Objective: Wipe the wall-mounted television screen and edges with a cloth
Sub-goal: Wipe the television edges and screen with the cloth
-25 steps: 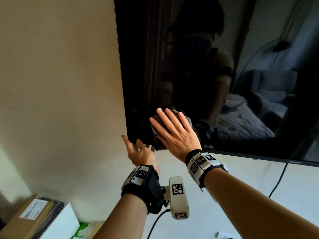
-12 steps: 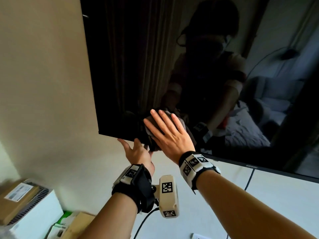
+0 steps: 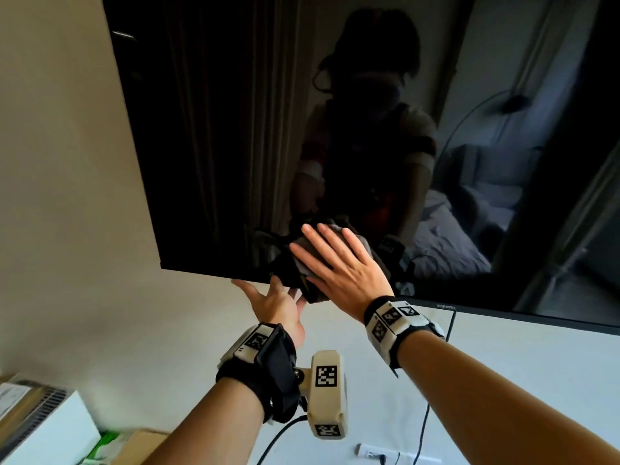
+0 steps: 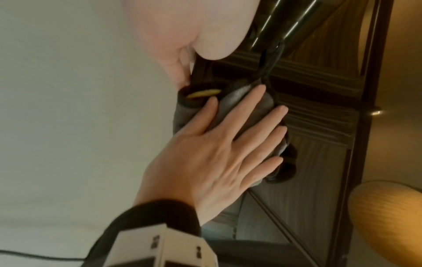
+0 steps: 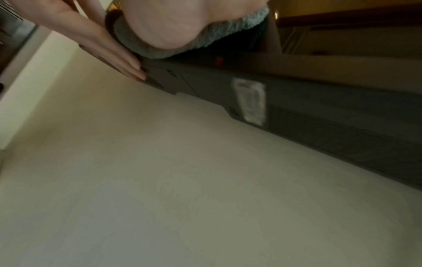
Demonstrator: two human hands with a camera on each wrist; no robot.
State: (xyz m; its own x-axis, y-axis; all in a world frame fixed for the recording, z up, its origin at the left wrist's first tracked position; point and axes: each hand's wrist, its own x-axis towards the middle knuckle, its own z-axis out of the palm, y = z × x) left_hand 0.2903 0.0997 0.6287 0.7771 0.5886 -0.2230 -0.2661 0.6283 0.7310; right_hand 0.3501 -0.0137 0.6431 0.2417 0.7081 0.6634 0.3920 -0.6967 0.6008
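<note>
Wiping lower-left patch of television [image 3: 214, 135] screen. Right hand [image 3: 342, 270] flat, fingers straight and spread, pressing grey cloth [image 3: 303, 263] against glass just above bottom edge. Left hand [image 3: 271, 302] open, palm up, fingertips touching underside of bottom edge. Next, I reckon: slide cloth toward corner, keep pressure even.

Television [image 3: 335, 129] mounted on the wall [image 3: 67, 162], filling upper centre and right of the head view. Cloth [image 3: 303, 263] flat against the screen near its lower edge, left of centre, under the right hand [image 3: 342, 270]. Left hand [image 3: 275, 303] just below and left of that, under the bottom edge, fingertips touching its underside. Boxes [image 3: 43, 427] in the lower left corner. Cable [image 3: 423, 414] hanging down the wall at lower right.
</note>
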